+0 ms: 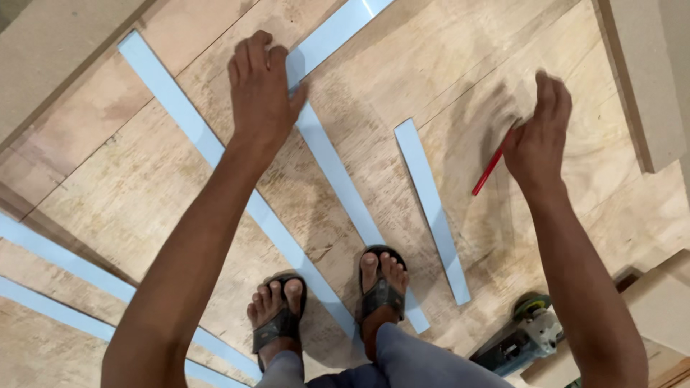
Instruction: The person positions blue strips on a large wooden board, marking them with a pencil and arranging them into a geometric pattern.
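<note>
My left hand [260, 90] presses flat on a pale blue strip [338, 176] where it meets another strip that runs up to the top edge [338, 32]. My right hand [539, 133] is closed around a red pencil [491, 167], whose tip points down toward the plywood sheet [460, 65]. A short blue strip [431, 208] lies between the two hands. A long blue strip [187, 122] runs diagonally under my left arm. My feet in black sandals [381, 284] stand on the plywood below.
Two more blue strips [65, 266] lie at the lower left. A power tool with a green part [528, 330] rests at the lower right. A thick pale board [640, 79] lies along the right side, and another board edge [57, 50] crosses the top left.
</note>
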